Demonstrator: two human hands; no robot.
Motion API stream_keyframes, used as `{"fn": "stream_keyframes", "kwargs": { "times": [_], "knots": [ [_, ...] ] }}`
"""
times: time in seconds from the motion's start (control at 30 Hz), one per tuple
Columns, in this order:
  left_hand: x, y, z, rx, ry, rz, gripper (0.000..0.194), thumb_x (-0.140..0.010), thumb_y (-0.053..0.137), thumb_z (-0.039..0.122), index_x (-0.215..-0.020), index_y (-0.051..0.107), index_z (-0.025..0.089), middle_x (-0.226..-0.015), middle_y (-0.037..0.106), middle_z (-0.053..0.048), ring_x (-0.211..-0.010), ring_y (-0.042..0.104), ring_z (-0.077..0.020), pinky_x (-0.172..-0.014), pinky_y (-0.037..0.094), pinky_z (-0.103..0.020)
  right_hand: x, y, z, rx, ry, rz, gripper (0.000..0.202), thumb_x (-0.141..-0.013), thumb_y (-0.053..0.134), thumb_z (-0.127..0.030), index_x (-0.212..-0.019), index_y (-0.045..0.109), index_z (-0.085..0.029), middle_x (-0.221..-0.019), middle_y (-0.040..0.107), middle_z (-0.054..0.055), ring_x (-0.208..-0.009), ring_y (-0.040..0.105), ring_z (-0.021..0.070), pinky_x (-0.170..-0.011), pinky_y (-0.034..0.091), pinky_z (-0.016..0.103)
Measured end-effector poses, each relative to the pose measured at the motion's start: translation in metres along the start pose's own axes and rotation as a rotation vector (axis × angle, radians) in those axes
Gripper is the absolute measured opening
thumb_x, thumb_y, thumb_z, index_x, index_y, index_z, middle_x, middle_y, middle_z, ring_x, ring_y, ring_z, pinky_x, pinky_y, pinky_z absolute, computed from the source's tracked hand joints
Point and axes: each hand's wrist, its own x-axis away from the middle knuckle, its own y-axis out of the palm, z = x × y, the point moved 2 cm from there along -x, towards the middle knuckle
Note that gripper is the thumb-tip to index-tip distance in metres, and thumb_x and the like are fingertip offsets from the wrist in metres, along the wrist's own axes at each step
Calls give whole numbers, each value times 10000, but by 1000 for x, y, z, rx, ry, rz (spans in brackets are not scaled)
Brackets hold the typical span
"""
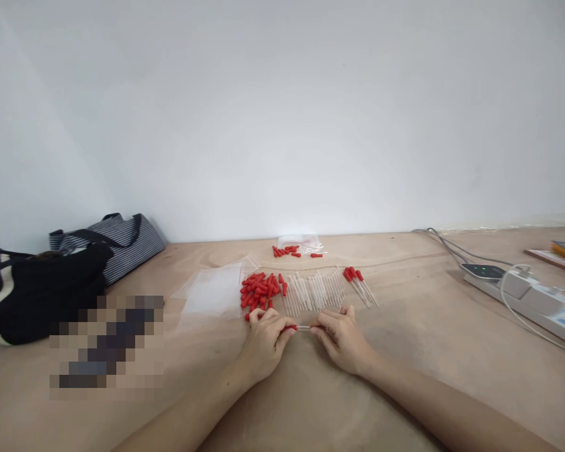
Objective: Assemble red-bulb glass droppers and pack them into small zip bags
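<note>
Near the middle of the table, my left hand is closed on a red rubber dropper bulb, mostly covered by the fingers. My right hand pinches a thin clear glass dropper tube, which spans the gap between the hands and meets the bulb. Just beyond my left hand is a pile of loose red bulbs. A row of glass tubes lies side by side beyond both hands. To its right, several droppers lie with red bulbs on their tubes.
Farther back sit more red bulbs and tubes by a clear bag. Clear plastic sheets lie left of the pile. A black bag and a striped bag stand left. A power strip with cables is right.
</note>
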Motion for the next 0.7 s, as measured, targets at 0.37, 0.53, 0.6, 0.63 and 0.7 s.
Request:
{"fn": "stream_keyframes", "kwargs": {
  "times": [0.37, 0.53, 0.6, 0.63, 0.7],
  "knots": [
    [4, 0, 7, 15, 114, 87, 135, -831, 462, 188, -732, 553, 191, -639, 617, 36, -677, 504, -143, -757, 212, -353, 0, 1, -5, 17, -48, 19, 212, -838, 366, -169, -703, 529, -179, -664, 616, -25, -610, 496, 103, -668, 166, 267],
    [3, 0, 9, 22, 137, 112, 146, -832, 456, 197, -727, 557, 192, -627, 600, 34, -671, 502, -137, -769, 215, -354, -1, 1, -8, 33, -4, -39, 236, -833, 355, -169, -667, 524, -172, -623, 610, -21, -552, 471, 88, -669, 174, 261],
    [3, 0, 10, 19, 143, 117, 149, -831, 458, 203, -721, 558, 192, -626, 601, 34, -670, 503, -135, -779, 214, -356, -2, 1, -9, 40, 19, -80, 251, -835, 353, -176, -654, 527, -174, -613, 612, -20, -541, 468, 87, -674, 182, 260],
    [3, 0, 10, 18, 149, 119, 150, -831, 457, 207, -721, 558, 192, -629, 606, 33, -671, 504, -135, -785, 213, -357, -3, 1, -9, 42, 30, -101, 259, -836, 353, -179, -646, 528, -175, -607, 612, -20, -539, 469, 87, -678, 188, 260],
    [3, 1, 9, 17, 166, 119, 152, -832, 453, 215, -727, 560, 195, -646, 620, 31, -677, 506, -138, -792, 213, -359, -5, 2, -8, 41, 49, -143, 275, -837, 353, -186, -628, 531, -174, -594, 611, -19, -539, 473, 90, -688, 201, 261]
  ]
}}
